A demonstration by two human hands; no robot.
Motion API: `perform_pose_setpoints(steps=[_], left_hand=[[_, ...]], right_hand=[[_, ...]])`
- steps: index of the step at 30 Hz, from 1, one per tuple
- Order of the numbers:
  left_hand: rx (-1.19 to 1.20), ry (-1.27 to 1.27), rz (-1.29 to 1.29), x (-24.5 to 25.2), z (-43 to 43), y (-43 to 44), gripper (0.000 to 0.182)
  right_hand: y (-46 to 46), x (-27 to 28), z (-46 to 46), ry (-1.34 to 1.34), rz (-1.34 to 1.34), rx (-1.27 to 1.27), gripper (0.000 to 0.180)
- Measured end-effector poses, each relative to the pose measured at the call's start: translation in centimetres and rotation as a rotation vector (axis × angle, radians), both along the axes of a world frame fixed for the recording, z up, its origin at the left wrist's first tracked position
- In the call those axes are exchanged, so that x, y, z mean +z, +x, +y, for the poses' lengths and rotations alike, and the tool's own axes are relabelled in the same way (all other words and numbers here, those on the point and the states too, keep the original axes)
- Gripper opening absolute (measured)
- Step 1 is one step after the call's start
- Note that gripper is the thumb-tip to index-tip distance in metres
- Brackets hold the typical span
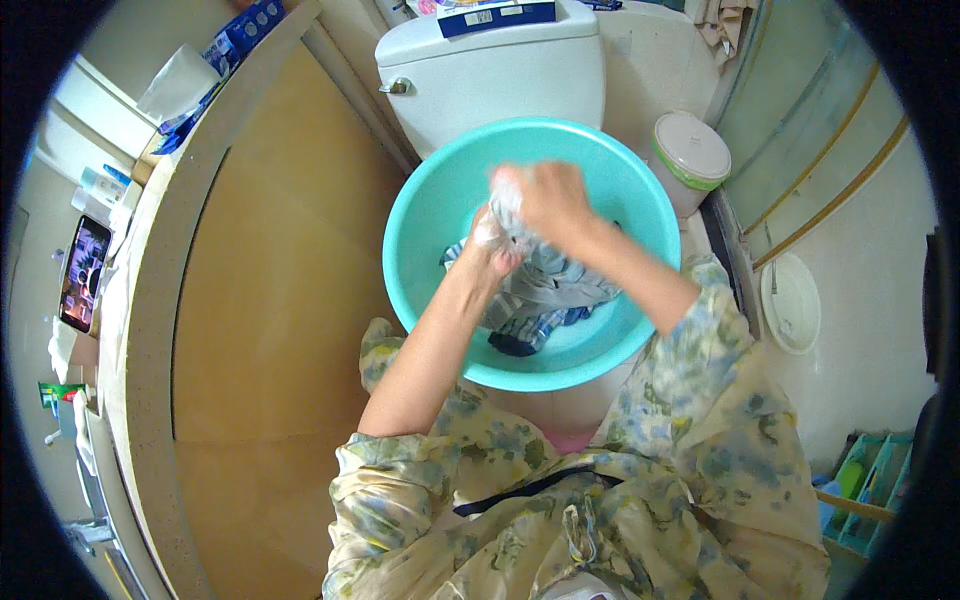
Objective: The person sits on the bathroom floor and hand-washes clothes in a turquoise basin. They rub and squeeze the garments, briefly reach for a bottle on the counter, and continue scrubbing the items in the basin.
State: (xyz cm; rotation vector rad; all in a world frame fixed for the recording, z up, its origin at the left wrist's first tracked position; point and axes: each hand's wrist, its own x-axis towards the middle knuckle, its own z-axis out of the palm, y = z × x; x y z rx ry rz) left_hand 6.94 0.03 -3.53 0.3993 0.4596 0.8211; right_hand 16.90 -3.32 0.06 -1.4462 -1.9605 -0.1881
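A turquoise plastic basin (420,300) stands before me, in front of the toilet. Above its middle, my left hand (495,240) and my right hand (544,195) grip a light-coloured wet cloth (507,201) between them, with white suds on it and on my left hand. My right hand is blurred and sits a little higher. Beneath the hands lie grey and light blue garments (544,285), partly hidden by them. A dark blue and striped piece of fabric (525,337) lies at the near side of the basin floor.
The toilet tank (495,82) bears a blue and white box (496,18). A lidded bin (691,150) stands right of the basin, near a glass shower screen. At left are a brown cabinet panel (277,277) and a counter with a lit phone (85,274). A white bowl (790,303) lies at right.
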Motion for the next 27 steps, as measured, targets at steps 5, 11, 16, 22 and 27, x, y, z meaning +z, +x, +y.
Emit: perform_pose_setpoints(steps=[5,11,16,22,27], left_hand=[[0.002,0.075,-0.197,-2.9,1.7,0.0,0.021],[-0.031,0.085,0.027,-0.9,0.9,-0.1,0.018],[-0.299,0.097,-0.223,-2.1,1.6,-0.7,0.021],[-0.011,-0.085,0.100,0.0,-0.4,-0.1,0.019],[-0.286,0.017,-0.052,-4.3,2.0,-0.9,0.021]], right_hand=[[-1.8,-0.5,-0.4,0.301,-0.044,0.071,0.025],[-0.3,0.3,1.5,0.123,-0.062,-0.052,0.027],[1.6,0.3,2.4,0.079,-0.127,-0.073,0.025],[-1.4,-0.2,-0.1,0.128,-0.090,0.042,0.024],[0.9,0.4,1.1,0.002,-0.071,-0.071,0.021]])
